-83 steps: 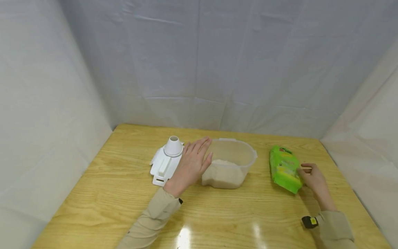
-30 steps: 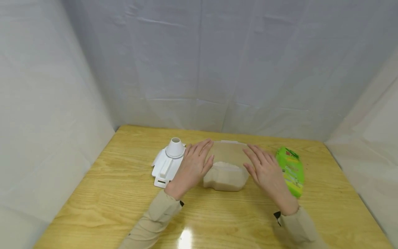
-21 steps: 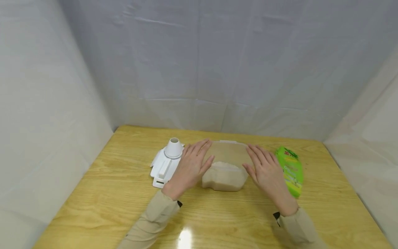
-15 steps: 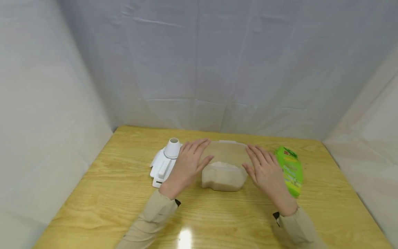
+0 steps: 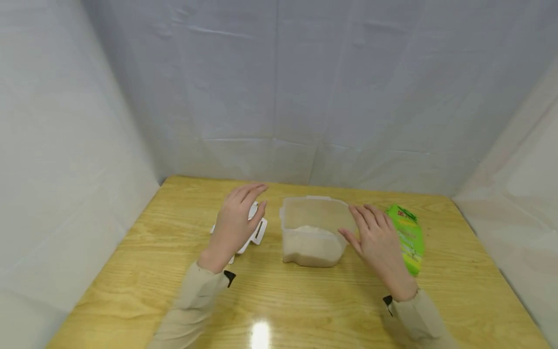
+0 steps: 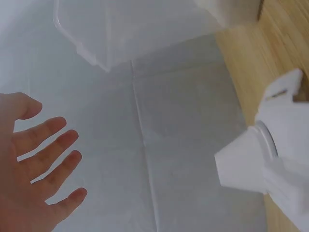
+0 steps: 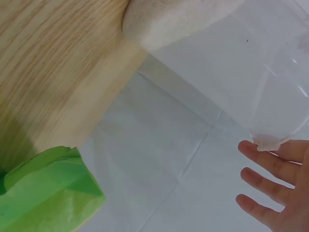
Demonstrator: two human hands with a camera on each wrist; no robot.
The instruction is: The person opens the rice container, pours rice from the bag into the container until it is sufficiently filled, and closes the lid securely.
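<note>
Risk: open container [image 5: 313,231] of white grain mid-bench [image 5: 305,300], right hand [image 5: 378,240] flat-fingered at its side, left hand [image 5: 235,224] spread over the white lid [image 5: 258,231], gripping nothing; a nudge could spill it.

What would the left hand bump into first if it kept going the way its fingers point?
Probably nothing on the table. The left hand hovers over the white lid with straight fingers aimed away from the person, so past bare wooden table it would likely meet the white backdrop sheet. Depth is hard to judge.
</note>
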